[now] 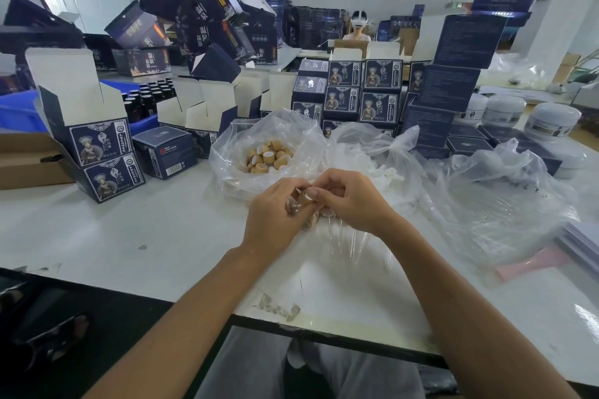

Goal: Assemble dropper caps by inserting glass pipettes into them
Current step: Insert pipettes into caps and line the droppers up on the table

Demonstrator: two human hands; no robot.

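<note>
My left hand (275,214) and my right hand (353,201) meet above the white table (129,236), fingers curled. Between them sits a tan dropper cap (306,196) with a white rubber top, pinched by both hands. My left hand also holds other tan caps lower in its palm. Several clear glass pipettes (348,241) hang down from under my right hand. An open plastic bag (233,152) just beyond my hands holds several loose tan caps (269,154). A second clear bag (366,152) to its right holds white pieces.
Open dark blue cartons (97,152) stand at the left, stacked printed boxes (359,91) behind the bags. White jars (551,120) sit at the far right, crumpled plastic (505,191) beside my right arm. Brown bottles fill a blue tray (142,100). A person sits at the far table.
</note>
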